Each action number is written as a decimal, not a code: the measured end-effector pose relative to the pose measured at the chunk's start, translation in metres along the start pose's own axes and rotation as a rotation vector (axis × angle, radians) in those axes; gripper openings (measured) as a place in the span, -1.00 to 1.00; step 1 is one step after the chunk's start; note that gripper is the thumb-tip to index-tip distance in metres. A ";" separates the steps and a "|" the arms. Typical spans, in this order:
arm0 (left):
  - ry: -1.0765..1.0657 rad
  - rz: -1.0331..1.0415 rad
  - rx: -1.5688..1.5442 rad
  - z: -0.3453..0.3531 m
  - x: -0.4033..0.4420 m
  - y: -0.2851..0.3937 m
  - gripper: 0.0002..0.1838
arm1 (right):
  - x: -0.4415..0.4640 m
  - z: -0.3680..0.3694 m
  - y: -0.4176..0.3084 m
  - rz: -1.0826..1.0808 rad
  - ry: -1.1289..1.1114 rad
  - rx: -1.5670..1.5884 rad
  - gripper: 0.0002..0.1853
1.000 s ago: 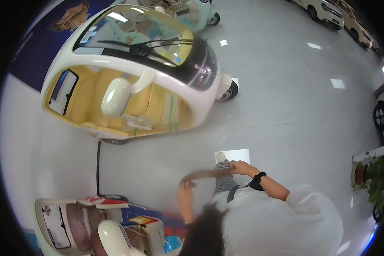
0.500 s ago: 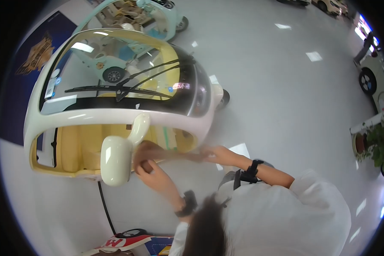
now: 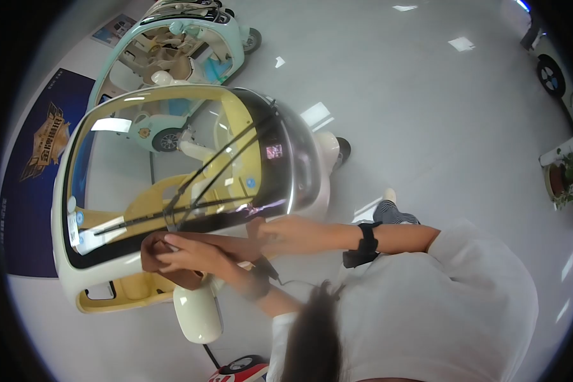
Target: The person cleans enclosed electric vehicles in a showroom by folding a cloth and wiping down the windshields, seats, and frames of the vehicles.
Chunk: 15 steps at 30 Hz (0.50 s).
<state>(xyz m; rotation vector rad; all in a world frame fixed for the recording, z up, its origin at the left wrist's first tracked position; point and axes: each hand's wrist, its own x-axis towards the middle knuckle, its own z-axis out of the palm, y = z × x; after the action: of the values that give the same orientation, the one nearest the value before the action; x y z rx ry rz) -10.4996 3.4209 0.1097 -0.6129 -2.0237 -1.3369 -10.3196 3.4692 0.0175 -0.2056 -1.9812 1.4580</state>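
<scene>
A brown cloth stretches between both hands in front of the small white vehicle, by the lower edge of its windshield. My left hand has its fingers wrapped in the bunched end of the cloth. At the cloth's other end, my right hand is closed on it, slightly blurred. The white side mirror hangs just below my left hand. Two black wipers cross the windshield above the hands. Whether the cloth touches the vehicle's body is hard to tell.
A mint-green vehicle stands behind the white one. A dark blue poster is on the left. At the bottom lies part of a red vehicle. On the right are a potted plant and a wheel.
Both hands have moved with the cloth from over the floor to the vehicle's windshield edge. The view has swung, bringing the poster and mint-green vehicle further into sight.
</scene>
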 end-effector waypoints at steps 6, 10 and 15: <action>0.122 0.298 0.707 0.121 -0.012 -0.005 -0.23 | 0.071 -0.065 0.066 -0.062 -0.152 -0.312 -0.69; 0.068 0.353 0.743 0.157 -0.023 -0.018 -0.22 | 0.081 -0.106 0.084 0.070 -0.305 -0.338 -0.66; -0.082 0.509 0.790 0.212 -0.054 0.002 -0.32 | 0.082 -0.148 0.121 -0.109 -0.233 -0.433 -0.71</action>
<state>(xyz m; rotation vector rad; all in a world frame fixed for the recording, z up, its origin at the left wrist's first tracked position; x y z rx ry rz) -10.5131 3.6156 0.0117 -0.7271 -2.0462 -0.1802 -10.3257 3.6703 -0.0332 -0.1134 -2.4432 1.0066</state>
